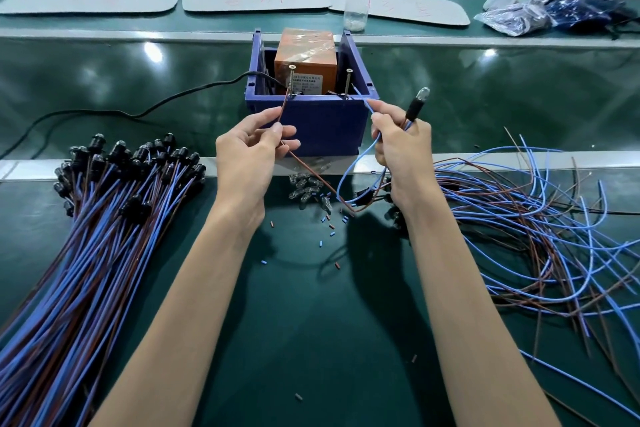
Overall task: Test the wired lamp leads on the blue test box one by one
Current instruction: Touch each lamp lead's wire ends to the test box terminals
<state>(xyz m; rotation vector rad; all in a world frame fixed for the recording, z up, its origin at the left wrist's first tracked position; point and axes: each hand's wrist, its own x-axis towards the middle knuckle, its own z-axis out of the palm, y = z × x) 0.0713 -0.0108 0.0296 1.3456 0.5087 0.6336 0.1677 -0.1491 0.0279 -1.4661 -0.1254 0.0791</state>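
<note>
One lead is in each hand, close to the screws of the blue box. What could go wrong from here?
1. The left hand pinches the brown lead and the right hand the blue lead, both close to the two screws on the blue test box; a fingertip might touch a contact.
2. The right hand also holds the lamp, so its lead may slip.
3. Loose bulbs lie between the wrists and could be crushed.

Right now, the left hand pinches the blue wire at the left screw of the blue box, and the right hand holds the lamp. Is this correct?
Not quite. In the head view the left hand pinches the brown wire at the left screw of the blue box; the right hand holds the lamp.
</note>
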